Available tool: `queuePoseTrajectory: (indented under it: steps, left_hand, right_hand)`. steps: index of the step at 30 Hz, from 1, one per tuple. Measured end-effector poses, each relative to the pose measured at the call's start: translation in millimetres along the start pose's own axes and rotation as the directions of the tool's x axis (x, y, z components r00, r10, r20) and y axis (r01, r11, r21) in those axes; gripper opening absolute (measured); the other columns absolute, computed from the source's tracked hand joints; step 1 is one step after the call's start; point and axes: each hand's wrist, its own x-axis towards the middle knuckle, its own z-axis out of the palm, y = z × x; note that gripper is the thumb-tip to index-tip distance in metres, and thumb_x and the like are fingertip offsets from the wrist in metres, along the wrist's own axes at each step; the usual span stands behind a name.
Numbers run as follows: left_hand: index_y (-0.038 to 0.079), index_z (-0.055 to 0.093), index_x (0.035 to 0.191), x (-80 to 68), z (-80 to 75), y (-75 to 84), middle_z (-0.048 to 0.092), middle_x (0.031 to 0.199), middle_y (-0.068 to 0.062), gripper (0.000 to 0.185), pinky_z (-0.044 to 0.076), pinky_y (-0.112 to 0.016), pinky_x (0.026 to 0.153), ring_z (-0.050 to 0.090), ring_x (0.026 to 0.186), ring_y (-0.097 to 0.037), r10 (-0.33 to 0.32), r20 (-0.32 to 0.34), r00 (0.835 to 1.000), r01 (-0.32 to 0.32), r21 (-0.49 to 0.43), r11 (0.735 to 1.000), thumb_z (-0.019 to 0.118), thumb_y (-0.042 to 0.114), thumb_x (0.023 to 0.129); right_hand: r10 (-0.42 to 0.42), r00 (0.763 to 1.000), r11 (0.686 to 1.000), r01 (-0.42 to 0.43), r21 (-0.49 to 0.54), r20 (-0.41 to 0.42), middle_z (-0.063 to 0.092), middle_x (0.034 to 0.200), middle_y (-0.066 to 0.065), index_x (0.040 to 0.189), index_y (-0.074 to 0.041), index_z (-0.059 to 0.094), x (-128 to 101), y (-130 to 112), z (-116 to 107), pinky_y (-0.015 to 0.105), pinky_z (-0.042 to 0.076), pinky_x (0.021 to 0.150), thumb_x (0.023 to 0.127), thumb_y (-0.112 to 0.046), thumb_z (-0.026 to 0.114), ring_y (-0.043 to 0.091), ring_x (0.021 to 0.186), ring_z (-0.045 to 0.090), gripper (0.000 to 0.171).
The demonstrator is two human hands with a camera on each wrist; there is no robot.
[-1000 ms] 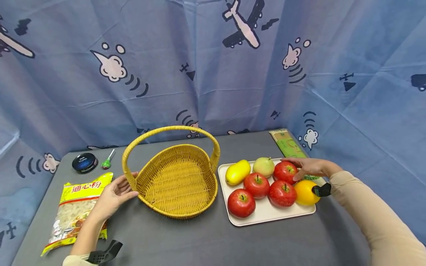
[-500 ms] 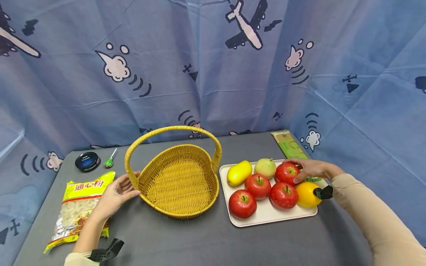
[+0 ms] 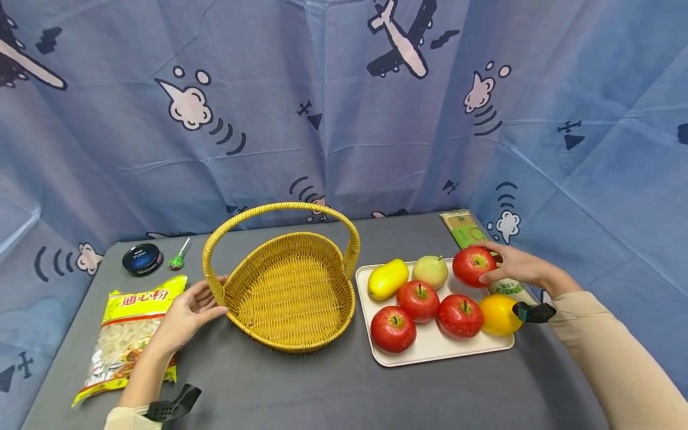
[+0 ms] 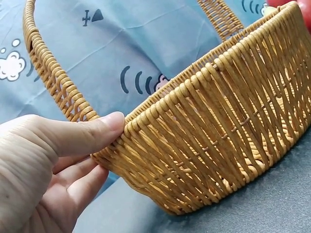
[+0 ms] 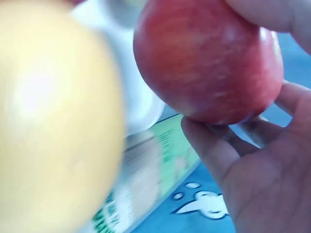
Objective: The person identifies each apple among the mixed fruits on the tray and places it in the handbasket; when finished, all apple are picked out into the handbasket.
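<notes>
My right hand (image 3: 513, 266) grips a red apple (image 3: 474, 266) over the back right corner of a cream tray (image 3: 430, 352). In the right wrist view, thumb and fingers curl round this apple (image 5: 209, 58), which is raised off the tray. My left hand (image 3: 188, 313) pinches the rim of a yellow wicker basket (image 3: 292, 298) by the left foot of its handle. The left wrist view shows the thumb on top of the basket's edge (image 4: 204, 126) and the fingers below. Nothing lies inside the basket.
On the tray sit several more red apples (image 3: 460, 316), a yellow mango (image 3: 388, 279), a pale green fruit (image 3: 430, 272) and an orange-yellow fruit (image 3: 500, 315). A green packet (image 3: 462, 227) lies behind. At left are a pasta bag (image 3: 129, 334), a tuna tin (image 3: 142, 260) and a lollipop (image 3: 177, 261).
My right hand has lifted the red apple from the tray and moved it slightly up and to the right. The left hand keeps its place at the basket.
</notes>
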Motion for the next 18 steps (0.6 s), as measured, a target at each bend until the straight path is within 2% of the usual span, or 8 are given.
queuePoseTrajectory:
  steps: [4, 7, 12, 18]
  left_hand:
    - [-0.012, 0.032, 0.139, -1.7, -0.7, 0.4, 0.043, 0.142, -0.024, 0.064, 0.044, -0.009, 0.095, 0.050, 0.118, 0.008, -0.009, -0.008, 1.000, 0.009, -0.008, 1.000, 0.066, 0.000, 0.086]
    - [-0.010, 0.033, 0.139, -2.7, -1.3, 1.0, 0.041, 0.142, -0.027, 0.064, 0.044, -0.009, 0.095, 0.050, 0.117, 0.008, -0.022, -0.012, 1.000, 0.022, -0.005, 1.000, 0.066, 0.000, 0.086]
    - [-0.006, 0.036, 0.140, -2.1, -2.0, 1.7, 0.039, 0.143, -0.029, 0.062, 0.043, -0.008, 0.096, 0.049, 0.118, 0.008, -0.044, -0.016, 0.999, 0.044, 0.005, 0.999, 0.066, 0.002, 0.086]
    - [-0.006, 0.035, 0.140, 1.3, -0.4, 1.9, 0.038, 0.144, -0.028, 0.063, 0.042, -0.008, 0.096, 0.049, 0.119, 0.007, -0.057, -0.014, 0.998, 0.057, -0.011, 0.998, 0.066, 0.001, 0.086]
  right_hand:
    - [-0.090, 0.992, 0.995, 0.087, -0.043, -0.088, 0.053, 0.123, 0.019, 0.142, -0.006, 0.032, -7, -16, 3, 0.031, 0.053, 0.079, 0.082, -0.021, 0.073, 0.024, 0.103, 0.054, 0.074]
    - [-0.167, 0.979, 0.986, 0.165, -0.027, -0.113, 0.052, 0.121, 0.013, 0.139, -0.006, 0.034, -12, -27, 8, 0.027, 0.056, 0.078, 0.082, -0.016, 0.072, 0.014, 0.100, 0.055, 0.069]
    - [-0.269, 0.957, 0.962, 0.273, 0.023, -0.106, 0.051, 0.118, 0.002, 0.140, -0.004, 0.033, -23, -50, 20, 0.025, 0.058, 0.077, 0.082, -0.009, 0.071, 0.004, 0.098, 0.055, 0.070]
    - [-0.337, 0.938, 0.936, 0.343, 0.085, -0.076, 0.050, 0.122, -0.008, 0.144, -0.005, 0.032, -31, -82, 39, 0.026, 0.057, 0.082, 0.082, -0.006, 0.069, 0.005, 0.104, 0.055, 0.072]
